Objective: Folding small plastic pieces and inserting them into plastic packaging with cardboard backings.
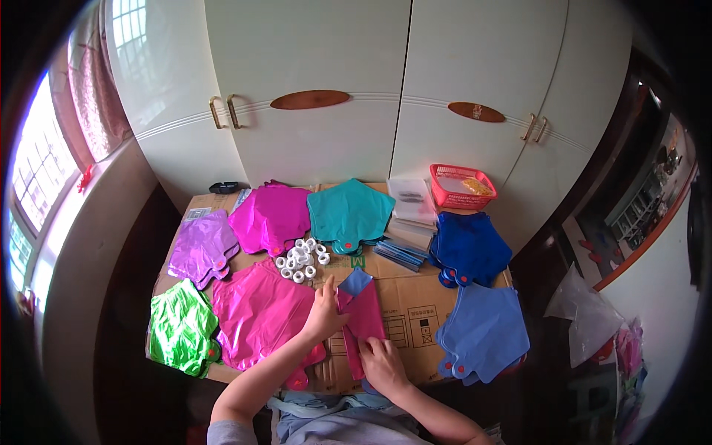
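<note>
While both hands pinch a folded pink balloon, white rings lie close behind.

Before you, on the flat brown cardboard sheet covering the table, your left hand and right hand rest on a folded magenta foil strip. Left of it lie the pink foil balloon stack and green foil balloon stack; behind sits a cluster of small white tape rolls. The light blue foil balloon stack lies to its right, and the red plastic basket sits at the far right corner.
</note>
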